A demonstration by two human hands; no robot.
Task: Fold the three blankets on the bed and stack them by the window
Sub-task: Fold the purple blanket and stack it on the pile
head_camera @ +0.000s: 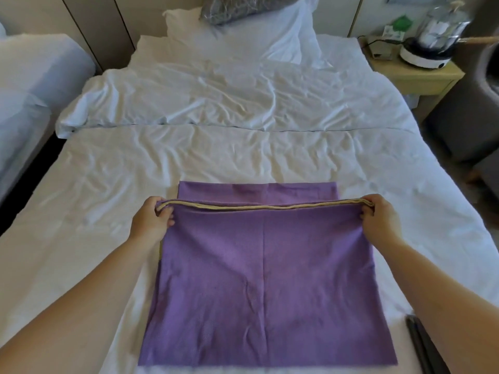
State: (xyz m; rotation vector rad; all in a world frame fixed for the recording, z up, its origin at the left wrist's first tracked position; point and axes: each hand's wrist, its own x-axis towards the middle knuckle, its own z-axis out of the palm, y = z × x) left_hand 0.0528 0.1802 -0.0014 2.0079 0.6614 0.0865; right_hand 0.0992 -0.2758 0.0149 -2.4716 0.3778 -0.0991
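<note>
A purple blanket (264,279) lies on the bed (189,157), and the person holds its raised fold at both ends. The left hand (151,220) pinches the left end, fingers (166,214) curled under the layers and thumb on top. The right hand (380,214) grips the right end the same way, its fingers (366,211) tucked round the edge. Between the two sets of fingers the fold runs taut and nearly straight, showing a beige trim (264,207) along its length. Just beyond the fingers a strip of the blanket lies flat on the sheet; on the near side of them the rest spreads down toward the person. Well beyond the fingers sit a turned-back duvet (229,98) and a pillow (243,41). Far off past the right fingers stands a nightstand (421,76) with a kettle (432,41). Near the right forearm lies a dark object (424,346), too cropped to identify.
</note>
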